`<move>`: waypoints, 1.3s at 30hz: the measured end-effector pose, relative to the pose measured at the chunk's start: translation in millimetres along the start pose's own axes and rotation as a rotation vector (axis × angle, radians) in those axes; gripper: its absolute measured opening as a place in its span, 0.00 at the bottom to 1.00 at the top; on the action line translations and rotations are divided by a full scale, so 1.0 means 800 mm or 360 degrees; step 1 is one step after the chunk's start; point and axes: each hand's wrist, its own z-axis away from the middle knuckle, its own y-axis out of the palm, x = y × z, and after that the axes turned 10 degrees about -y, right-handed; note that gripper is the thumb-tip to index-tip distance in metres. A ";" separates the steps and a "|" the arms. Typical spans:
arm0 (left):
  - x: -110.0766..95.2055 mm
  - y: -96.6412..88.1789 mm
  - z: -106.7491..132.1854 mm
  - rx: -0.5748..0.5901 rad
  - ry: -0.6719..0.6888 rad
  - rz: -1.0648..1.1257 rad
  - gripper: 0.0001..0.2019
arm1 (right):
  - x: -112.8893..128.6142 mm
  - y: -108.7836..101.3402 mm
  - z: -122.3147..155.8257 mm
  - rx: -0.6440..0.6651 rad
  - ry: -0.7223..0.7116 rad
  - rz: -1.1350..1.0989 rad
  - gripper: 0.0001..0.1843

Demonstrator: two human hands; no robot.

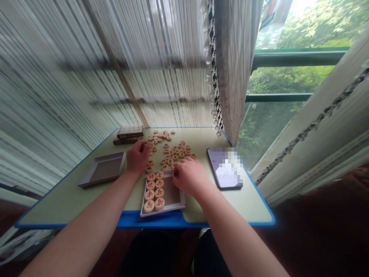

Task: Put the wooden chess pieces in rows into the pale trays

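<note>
An open shallow box [173, 208] at the table's front edge holds two columns of round Chinese chess pieces [159, 193] with red characters, along its left side. My right hand [190, 176] is over the box's upper right part, its fingers closed on a Chinese chess piece [175, 174] that shows only in part. To the left, my left hand [138, 156] has its fingers curled together beside some loose pieces [150, 163]; what they pinch, if anything, is hidden. More loose pieces [175, 152] lie scattered beyond the box, some with red and some with dark characters.
A box lid or second tray [102, 169] lies at the left of the table [230, 213]. Two stacked brown cases [130, 132] are at the back left. A phone [225, 169] lies at the right. Striped string curtains [161, 77] hang just behind the table.
</note>
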 end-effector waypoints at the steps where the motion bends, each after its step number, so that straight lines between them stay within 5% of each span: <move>1: 0.000 0.000 0.000 -0.0003 0.0007 -0.0006 0.16 | 0.001 -0.001 0.000 0.0007 0.0018 -0.0003 0.09; 39: -0.002 -0.002 0.002 0.0015 -0.0004 -0.0075 0.18 | -0.001 0.001 -0.001 0.0084 0.0056 -0.0069 0.08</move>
